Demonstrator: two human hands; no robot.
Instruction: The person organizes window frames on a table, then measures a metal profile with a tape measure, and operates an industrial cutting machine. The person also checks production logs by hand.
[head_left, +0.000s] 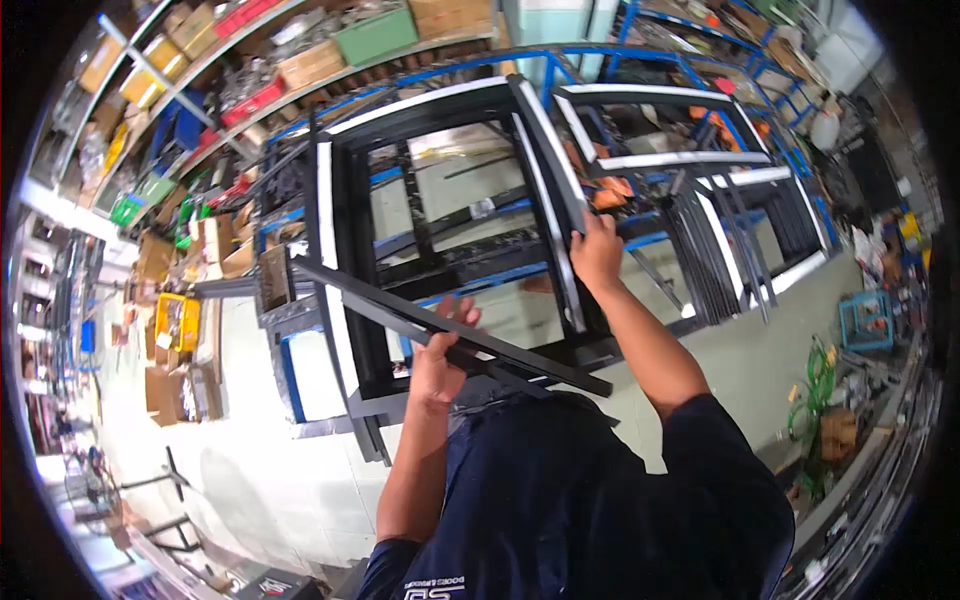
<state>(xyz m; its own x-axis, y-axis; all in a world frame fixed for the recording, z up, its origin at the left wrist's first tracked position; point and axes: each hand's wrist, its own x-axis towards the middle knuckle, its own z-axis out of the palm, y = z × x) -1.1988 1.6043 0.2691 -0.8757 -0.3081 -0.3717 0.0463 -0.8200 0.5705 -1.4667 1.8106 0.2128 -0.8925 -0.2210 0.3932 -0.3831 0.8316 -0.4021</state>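
Observation:
My left hand (437, 368) is closed around a long black profile bar (520, 358), with its thumb on top and fingertips showing beyond the bar. The bar slants across the near end of a large black rectangular frame (327, 240) with white strips along its sides. My right hand (597, 250) grips the right side bar of that frame, fingers curled over its edge. The frame lies on a blue and black workbench rack (290, 370). Part of what the left palm covers is hidden.
Smaller black-and-white frames (680, 160) and stacked frames (780, 225) lie to the right. Shelves with boxes and a green bin (376, 38) stand behind. A yellow crate (177, 322) and a cardboard box (165, 392) sit at left, a blue crate (866, 320) at right.

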